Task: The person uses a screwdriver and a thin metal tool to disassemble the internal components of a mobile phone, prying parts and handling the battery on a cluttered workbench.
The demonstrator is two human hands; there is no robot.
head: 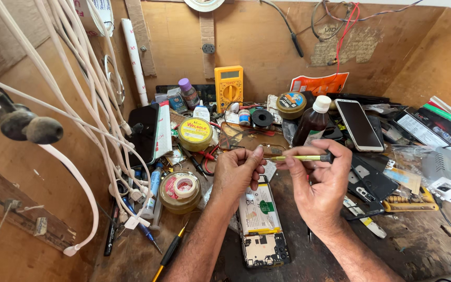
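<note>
My right hand (320,185) holds a slim yellow-green screwdriver (304,157) level, black cap pointing right and tip pointing left. My left hand (237,172) pinches at that tip with thumb and fingers; whether something tiny sits between them cannot be told. Both hands hover above an opened phone (261,223) lying back-off on the dark bench, its white battery and circuit board exposed.
Clutter fills the back: a yellow multimeter (228,87), a yellow round tin (194,133), a brown bottle (312,122), a white-screened phone (359,125), tape in a round tub (181,191). White cables (87,112) hang at the left. Black phone parts (370,180) lie at right.
</note>
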